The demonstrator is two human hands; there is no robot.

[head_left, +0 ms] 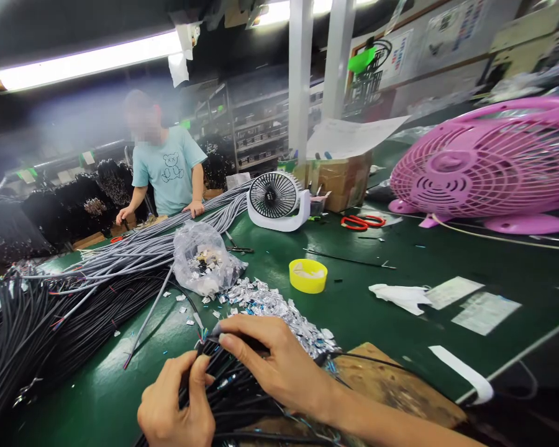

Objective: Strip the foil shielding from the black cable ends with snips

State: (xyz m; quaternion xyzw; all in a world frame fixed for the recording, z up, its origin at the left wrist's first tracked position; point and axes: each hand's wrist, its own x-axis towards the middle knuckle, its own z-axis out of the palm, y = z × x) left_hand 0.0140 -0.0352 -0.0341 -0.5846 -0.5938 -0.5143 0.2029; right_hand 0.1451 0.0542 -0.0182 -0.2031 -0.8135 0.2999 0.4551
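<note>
Low in the middle, my left hand pinches a black cable between thumb and fingers. At the cable's stripped end, thin coloured wires fan out just above the left fingertips. My right hand comes in from the right, its thumb and forefinger closed at that end; exactly what they pinch is partly hidden by the fingers. Beneath both hands lie more black cables. A heap of silvery foil scraps spreads just behind my right hand.
A clear plastic bag of scraps stands behind my hands. Black cables and grey cables fill the left. Further back are a white fan, yellow tub, red-handled scissors and pink fan. A person stands across the table.
</note>
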